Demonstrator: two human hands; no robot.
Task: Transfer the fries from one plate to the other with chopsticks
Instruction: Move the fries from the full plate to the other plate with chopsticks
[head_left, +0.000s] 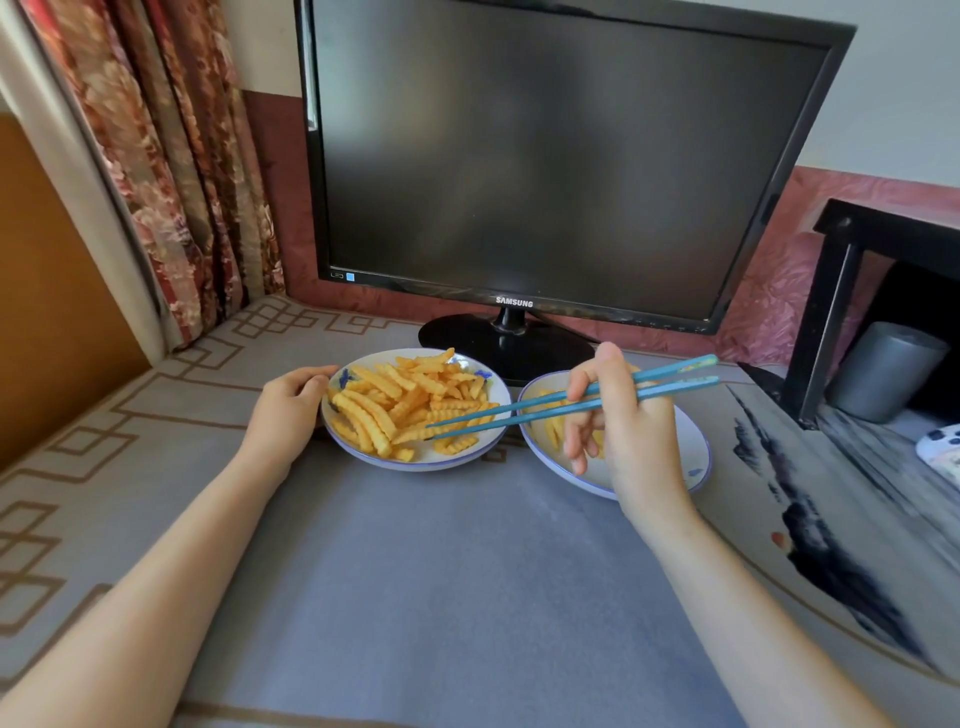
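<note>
A white plate with a blue rim (431, 460) sits left of centre, heaped with crinkle-cut fries (400, 400). My left hand (285, 410) grips its left edge. To its right lies a second blue-rimmed plate (693, 447) with a few fries (553, 428) on it, mostly hidden behind my right hand (621, 426). That hand holds a pair of teal chopsticks (524, 410) whose tips reach over the right side of the full plate, just above the fries. No fry is between the tips.
A black monitor (561, 156) on a round stand (498, 343) rises right behind the plates. A black shelf (841, 291) with a grey cylinder (883, 369) stands at the right. Patterned curtains (171, 171) hang at the left. A grey mat (441, 597) covers the table.
</note>
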